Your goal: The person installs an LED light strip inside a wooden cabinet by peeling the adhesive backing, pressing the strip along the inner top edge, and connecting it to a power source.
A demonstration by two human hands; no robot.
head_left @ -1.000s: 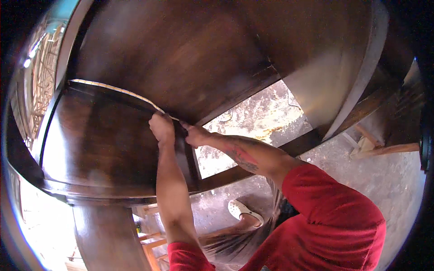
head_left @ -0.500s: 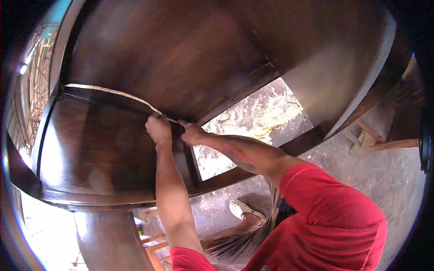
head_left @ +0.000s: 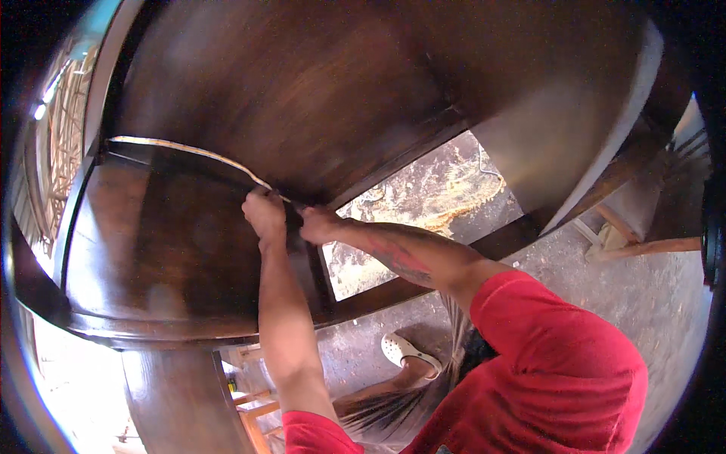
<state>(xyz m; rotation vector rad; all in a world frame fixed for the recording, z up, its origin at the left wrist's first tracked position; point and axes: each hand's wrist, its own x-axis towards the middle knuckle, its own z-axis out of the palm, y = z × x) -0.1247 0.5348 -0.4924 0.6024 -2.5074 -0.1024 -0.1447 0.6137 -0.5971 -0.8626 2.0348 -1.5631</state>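
Note:
A thin, pale yellowish strip point(head_left: 193, 150), like a measuring tape, runs from the left frame of a dark, glossy wooden cabinet point(head_left: 318, 83) to my two hands, along the top of a lower wooden panel point(head_left: 159, 242). My left hand point(head_left: 265, 218) is closed on the strip just left of the cabinet's square opening point(head_left: 401, 212). My right hand point(head_left: 319, 225) is closed at the strip's right end, close beside my left hand at the opening's edge; its fingertips are partly in shadow.
Through the opening a stained, rough pale surface shows. A wooden post point(head_left: 181, 401) stands below the cabinet at left. My foot in a white clog point(head_left: 404, 354) is on the concrete floor point(head_left: 544, 265). Wooden frames point(head_left: 650, 246) stand at right and below left.
Both hands sit slightly further left in the picture than a second ago, along with a small shift of the cabinet in view. Their hold on the strip looks the same.

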